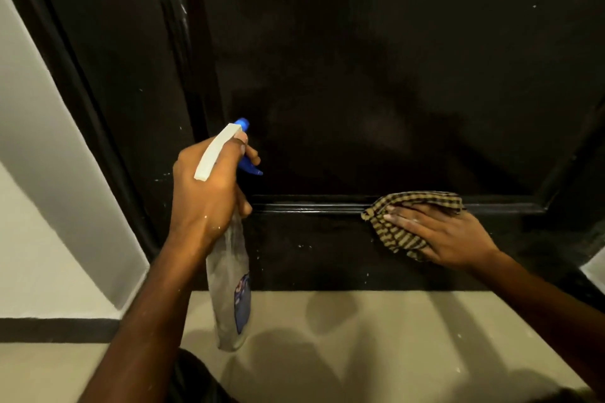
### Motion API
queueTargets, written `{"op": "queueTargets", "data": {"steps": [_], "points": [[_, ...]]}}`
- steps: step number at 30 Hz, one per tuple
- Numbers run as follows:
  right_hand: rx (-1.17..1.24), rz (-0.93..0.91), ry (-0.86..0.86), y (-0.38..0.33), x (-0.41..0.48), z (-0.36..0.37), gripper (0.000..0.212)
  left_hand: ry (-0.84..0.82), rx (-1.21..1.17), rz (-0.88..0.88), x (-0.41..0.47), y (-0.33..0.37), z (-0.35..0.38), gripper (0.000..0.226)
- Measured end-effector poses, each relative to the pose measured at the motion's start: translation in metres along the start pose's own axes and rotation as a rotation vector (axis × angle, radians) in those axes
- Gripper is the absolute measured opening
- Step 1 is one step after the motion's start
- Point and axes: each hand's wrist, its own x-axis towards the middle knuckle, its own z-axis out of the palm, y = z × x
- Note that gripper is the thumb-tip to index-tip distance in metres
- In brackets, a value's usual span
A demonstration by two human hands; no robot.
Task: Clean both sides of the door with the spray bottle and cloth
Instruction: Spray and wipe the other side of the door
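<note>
The left hand [206,196] is clamped round the neck of the spray bottle [230,288], with fingers curled at the blue trigger. The nozzle points at the lower part of the black door [360,75] and the bottle body hangs down over the floor [360,337]. The right hand [438,239] lies with its fingers straight and spread, pressing the checked cloth [396,235] flat against the door's bottom rail, just under the horizontal moulding [311,204] and toward the door's right edge.

The main risk looks like overspray. With the nozzle this close and low, liquid could run down the rail and pool on the floor, leaving a slippery patch by the person's feet. Spray aimed left could also mark the white wall [49,141] by the frame. The cloth is bunched under the palm, so a flat wipe may skip the moulding's grooves, where white specks show. The panel is too dark to tell whether it is already wet. Only this side of the door is in view; the other side would need its own pass.
</note>
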Motion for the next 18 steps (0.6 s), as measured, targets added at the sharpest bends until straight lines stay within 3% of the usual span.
{"op": "queueTargets", "data": {"steps": [5,12,16,18], "points": [[0.061,0.145,0.064,-0.032,0.009,0.012,0.083,-0.054,0.038,-0.008,-0.003,-0.003,0.017,0.034],[0.13,0.048,0.153,-0.103,0.087,0.029,0.074,-0.097,0.025,-0.02,-0.01,-0.001,0.037,0.033],[0.101,0.13,0.206,-0.084,0.061,0.037,0.071,-0.127,0.036,-0.022,-0.015,-0.005,0.051,0.031],[0.092,0.254,0.287,-0.063,0.033,0.043,0.066,-0.14,0.034,-0.021,-0.018,-0.005,0.059,0.03]]}}
